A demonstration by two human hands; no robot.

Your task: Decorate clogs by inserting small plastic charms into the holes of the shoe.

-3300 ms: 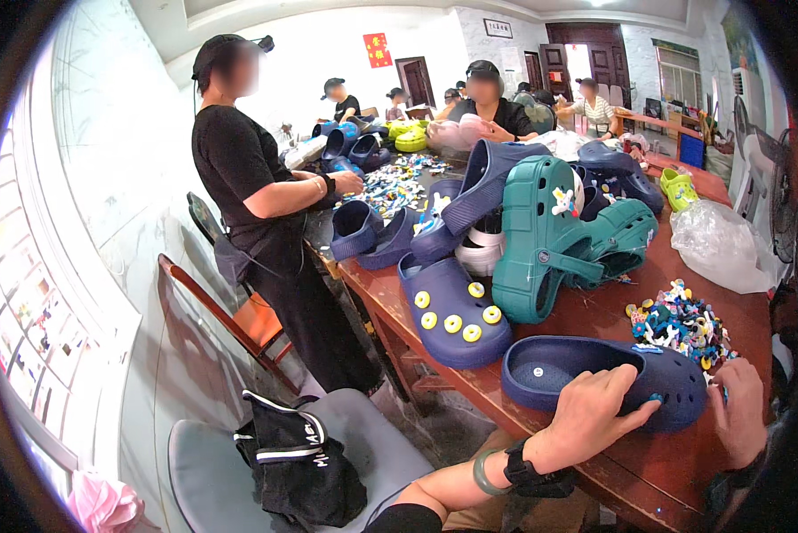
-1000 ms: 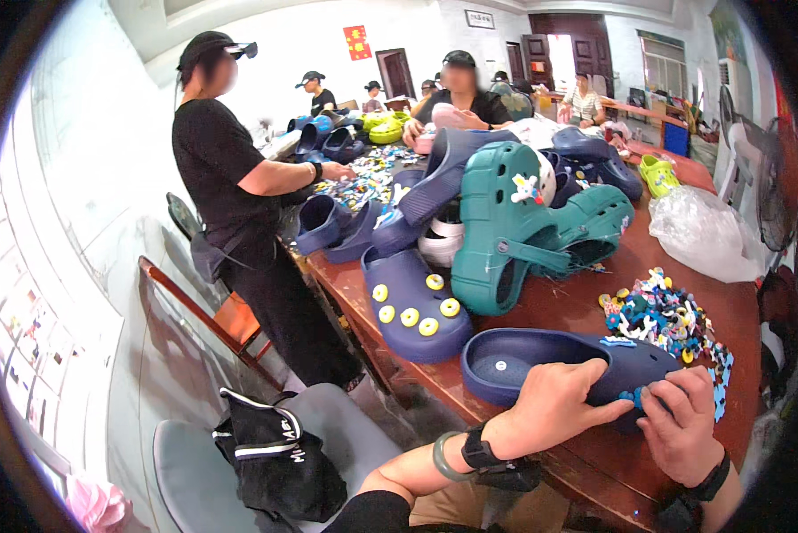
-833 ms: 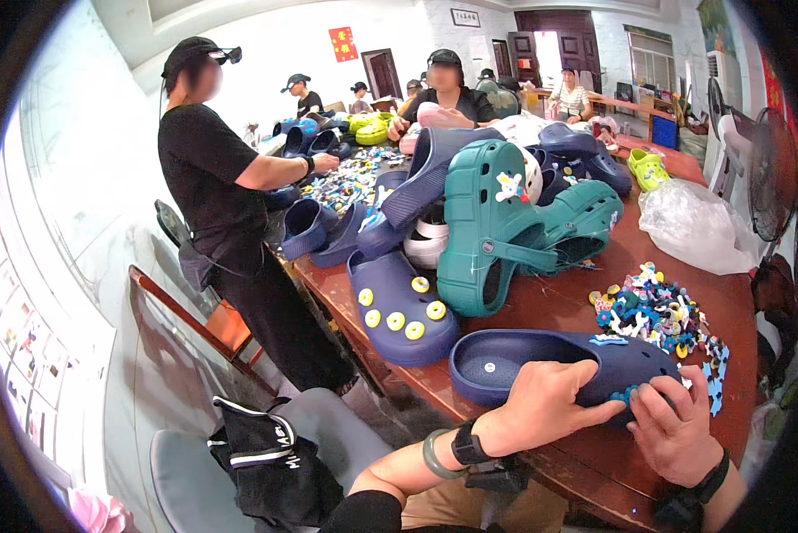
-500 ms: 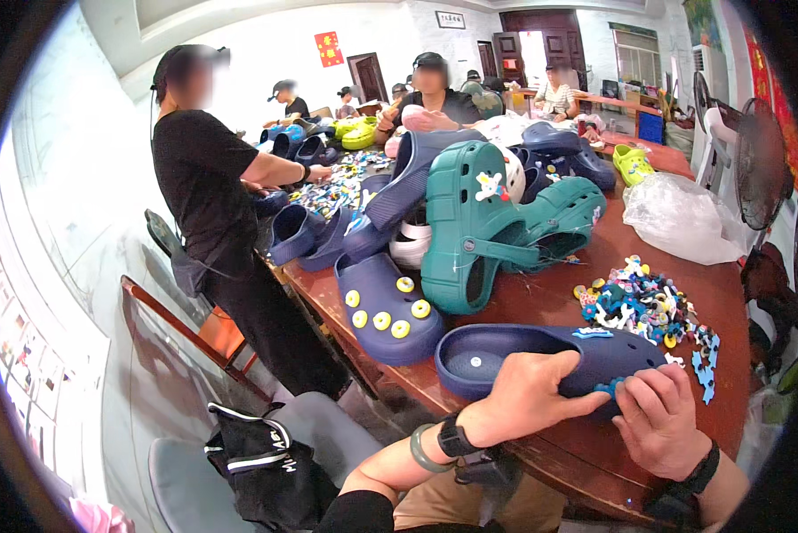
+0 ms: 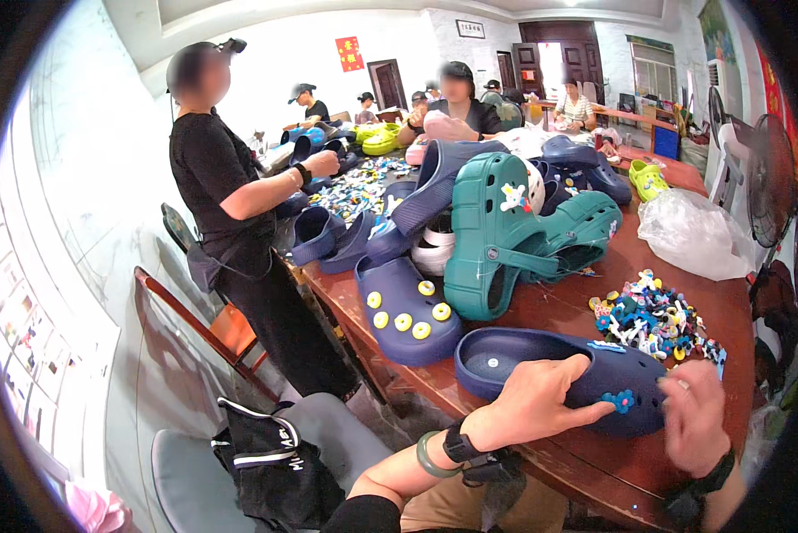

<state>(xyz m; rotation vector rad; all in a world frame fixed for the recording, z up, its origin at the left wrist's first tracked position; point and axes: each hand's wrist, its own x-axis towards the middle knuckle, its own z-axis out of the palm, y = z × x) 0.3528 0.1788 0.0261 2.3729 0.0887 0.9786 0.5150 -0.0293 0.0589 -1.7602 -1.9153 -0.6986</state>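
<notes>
A navy clog (image 5: 497, 357) lies along the near table edge, its toe to the right. My left hand (image 5: 541, 395) grips its near side, thumb up at the opening and a fingertip touching a blue flower charm (image 5: 623, 402) that sits on the upper. A light blue and white charm (image 5: 605, 346) is on the clog's far side. Beside the toe, apart from the flower, is my right hand (image 5: 697, 422), its fingers bent and smeared by motion; whether they hold anything is unclear. Loose colourful charms (image 5: 657, 315) are heaped just beyond the toe.
Another navy clog with yellow ring charms (image 5: 405, 311) and a stack of green clogs (image 5: 488, 235) stand to the left and behind. A clear plastic bag (image 5: 697, 231) lies at the right. Across the table, people work among more clogs; one person in black (image 5: 226, 178) stands left.
My right hand has come off the flower charm and moved right and down, leaving the charm uncovered on the clog. My left hand keeps its hold. The standing person has raised a hand.
</notes>
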